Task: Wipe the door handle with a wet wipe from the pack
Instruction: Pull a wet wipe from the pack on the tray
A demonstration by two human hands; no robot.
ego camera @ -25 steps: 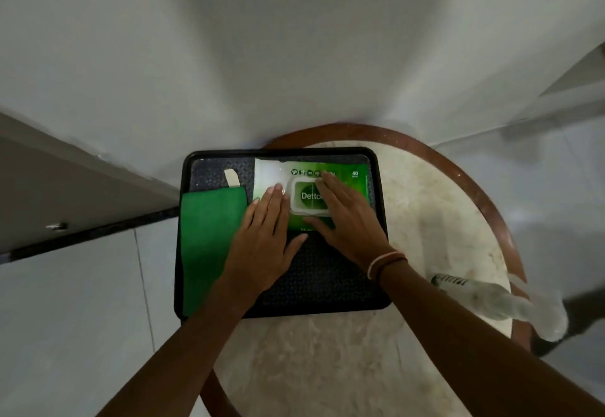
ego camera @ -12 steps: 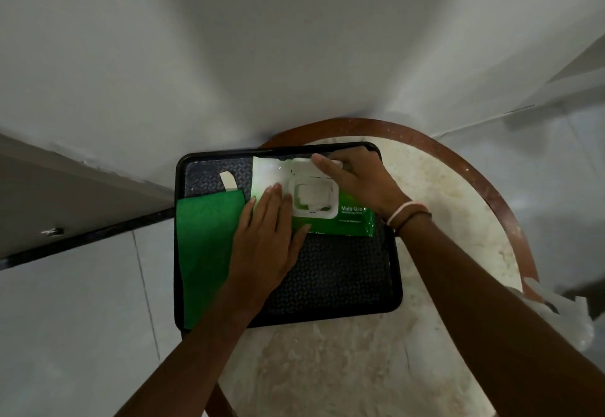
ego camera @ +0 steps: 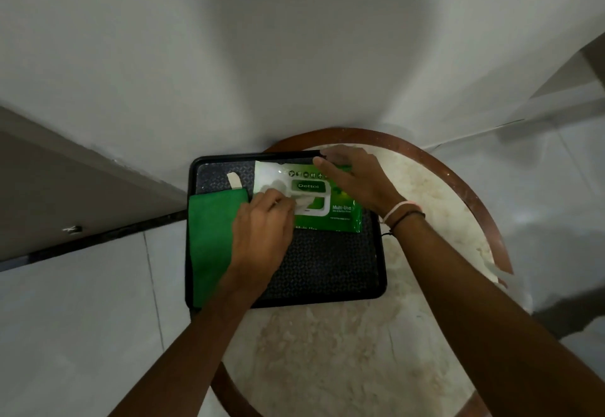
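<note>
A green wet wipe pack [ego camera: 340, 217] lies at the back of a black tray [ego camera: 381, 269]. Its white flip lid [ego camera: 307, 186] stands open. My left hand [ego camera: 262, 230] is over the pack's left half, fingers pinched on a white wet wipe [ego camera: 302, 202] at the opening. My right hand [ego camera: 357, 177] grips the pack's far right edge and holds it down. No door handle is in view.
A folded green cloth [ego camera: 209, 236] and a small white strip [ego camera: 234, 180] lie on the tray's left side. The tray sits on a round marble table [ego camera: 327, 351] with a brown rim, against a white wall. A blurred clear plastic object [ego camera: 497, 272] lies at the table's right edge.
The pack's lid has been flipped open. My right hand moved from the lid to the pack's far right edge. My left hand slid right and closed on the wipe at the opening.
</note>
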